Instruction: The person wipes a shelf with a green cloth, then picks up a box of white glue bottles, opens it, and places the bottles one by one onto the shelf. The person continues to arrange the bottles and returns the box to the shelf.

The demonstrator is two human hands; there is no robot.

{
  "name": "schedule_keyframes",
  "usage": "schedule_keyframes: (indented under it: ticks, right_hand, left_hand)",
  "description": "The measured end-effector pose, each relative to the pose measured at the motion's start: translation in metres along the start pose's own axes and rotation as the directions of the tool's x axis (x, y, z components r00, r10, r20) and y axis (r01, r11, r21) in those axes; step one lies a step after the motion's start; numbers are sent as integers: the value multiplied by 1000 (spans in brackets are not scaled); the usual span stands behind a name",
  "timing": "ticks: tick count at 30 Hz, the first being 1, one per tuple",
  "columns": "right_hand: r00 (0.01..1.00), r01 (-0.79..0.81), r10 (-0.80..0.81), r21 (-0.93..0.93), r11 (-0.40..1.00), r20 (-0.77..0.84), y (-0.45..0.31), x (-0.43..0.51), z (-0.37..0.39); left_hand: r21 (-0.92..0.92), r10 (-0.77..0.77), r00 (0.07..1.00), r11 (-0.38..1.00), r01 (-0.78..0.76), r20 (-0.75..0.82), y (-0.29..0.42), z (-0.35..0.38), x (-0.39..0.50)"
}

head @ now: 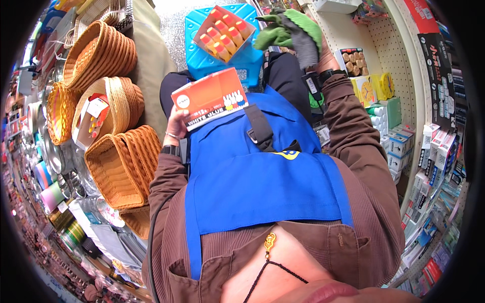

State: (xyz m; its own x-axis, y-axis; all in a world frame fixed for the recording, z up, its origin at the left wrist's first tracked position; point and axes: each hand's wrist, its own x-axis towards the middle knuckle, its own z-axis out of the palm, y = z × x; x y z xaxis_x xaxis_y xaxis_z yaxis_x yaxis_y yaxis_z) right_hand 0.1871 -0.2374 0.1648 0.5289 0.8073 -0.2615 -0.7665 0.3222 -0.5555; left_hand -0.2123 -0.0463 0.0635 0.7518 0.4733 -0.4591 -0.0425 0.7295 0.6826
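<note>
An orange-and-white box printed as white glue (210, 96) is gripped at its lower left corner by my left hand (177, 122), resting over the lap of the blue apron. In my right hand (326, 57), raised near the shelf at the upper right, is a green and grey cloth (303, 34), possibly gloves; it hides most of the fingers. Between my knees stands a blue plastic stool (193, 49), and on it sits an open box of glue bottles (223, 35) with red caps and yellow bodies.
Stacked wicker baskets (123, 166) line the left side, one of them holding another opened box (91, 123). A pegboard shelf (394, 45) on the right carries yellow clock boxes (363, 90), a box of corks (354, 62) and small cartons (399, 144).
</note>
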Motion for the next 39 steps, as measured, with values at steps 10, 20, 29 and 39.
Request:
schedule_keyframes:
  ticks: [10,20,29,39]
  right_hand:
    - [978,-207,143,-803,559,-153,0,-9,-35]
    - [934,-331,356,-304,893,27,63,-55,31]
    - [928,-356,346,-55,933,-136,44,-72,18]
    - [992,-66,93,-291,955,79,24,-79,40]
  left_hand:
    - [-69,157,977,983,-168,-144,63,27,26]
    - [-65,153,959,988,-141,238,76,158,65]
    - [431,246,825,756,-492,509,76,203,70]
    - [473,277,845,728,-496,458,73,179,61]
